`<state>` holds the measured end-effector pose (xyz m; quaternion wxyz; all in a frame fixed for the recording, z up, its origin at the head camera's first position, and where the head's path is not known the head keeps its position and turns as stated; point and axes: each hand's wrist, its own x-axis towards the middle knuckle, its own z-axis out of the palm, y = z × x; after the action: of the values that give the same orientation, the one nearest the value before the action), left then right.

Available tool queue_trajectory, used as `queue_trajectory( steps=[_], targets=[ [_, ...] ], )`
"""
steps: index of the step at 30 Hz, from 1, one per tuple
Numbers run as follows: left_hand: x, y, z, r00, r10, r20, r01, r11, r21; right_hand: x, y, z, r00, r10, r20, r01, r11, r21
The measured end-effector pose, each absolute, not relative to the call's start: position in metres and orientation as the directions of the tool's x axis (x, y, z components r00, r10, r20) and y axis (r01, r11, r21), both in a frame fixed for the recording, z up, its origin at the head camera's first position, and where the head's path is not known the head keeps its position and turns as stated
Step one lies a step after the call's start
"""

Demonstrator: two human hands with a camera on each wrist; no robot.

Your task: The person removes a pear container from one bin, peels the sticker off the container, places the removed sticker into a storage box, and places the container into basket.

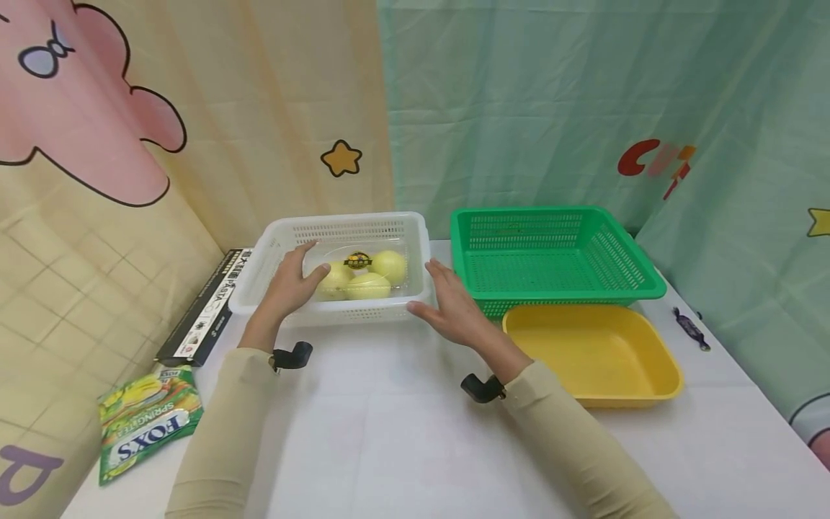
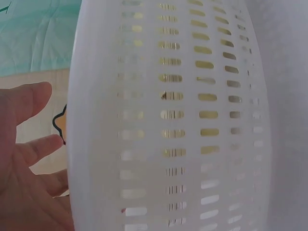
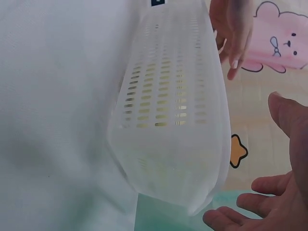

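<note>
The white basket (image 1: 357, 305) is sitting toward the back of the bench (image 1: 389, 432), its far edge lying near the curtain (image 1: 441, 144). Its right edge is facing the green basket (image 1: 528, 295) across a narrow gap, and its left edge is running just beside the black box (image 1: 204, 310) — leaving little room sideways. The widest stretch of bench is lying before the near edge, between the 2 sleeves (image 1: 220, 432). The basket's mouth is facing up, its long axis running left to right; inside, a clear pack (image 1: 337, 252) is holding 3 pale yellow fruits (image 1: 368, 286). The left hand (image 1: 289, 282) is hovering over the left part, the right hand (image 1: 450, 306) beside the near right corner — each grip hanging released, fingers spread.
</note>
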<state>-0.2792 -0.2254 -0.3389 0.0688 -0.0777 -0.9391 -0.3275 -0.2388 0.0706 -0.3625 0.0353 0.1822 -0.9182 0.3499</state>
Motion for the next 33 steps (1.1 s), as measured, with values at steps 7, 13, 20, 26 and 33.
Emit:
queue_trajectory(
  steps=[7,13,20,26,33],
  targets=[
    [-0.286,-0.237,-0.338,-0.984,0.117,0.133,0.174,0.776,0.606,-0.244,0.066,-0.365,-0.937,-0.300,0.178,-0.341,0.679,-0.650],
    [-0.289,-0.242,-0.336,-0.989,0.131,0.063,0.142,0.769,0.623,-0.247,0.063,-0.364,-0.943,-0.292,0.162,-0.322,0.672,-0.667],
    [-0.293,-0.246,-0.336,-0.987,0.161,-0.020,0.112,0.764,0.635,-0.252,0.060,-0.366,-0.953,-0.272,0.130,-0.285,0.676,-0.680],
    [-0.299,-0.250,-0.338,-0.978,0.191,-0.086,0.084,0.734,0.674,-0.257,0.061,-0.368,-0.955,-0.268,0.130,-0.281,0.666,-0.691],
    [-0.300,-0.257,-0.341,-0.966,0.211,-0.149,0.045,0.706,0.707,-0.259,0.061,-0.374,-0.956,-0.271,0.113,-0.266,0.638,-0.723]
  ],
)
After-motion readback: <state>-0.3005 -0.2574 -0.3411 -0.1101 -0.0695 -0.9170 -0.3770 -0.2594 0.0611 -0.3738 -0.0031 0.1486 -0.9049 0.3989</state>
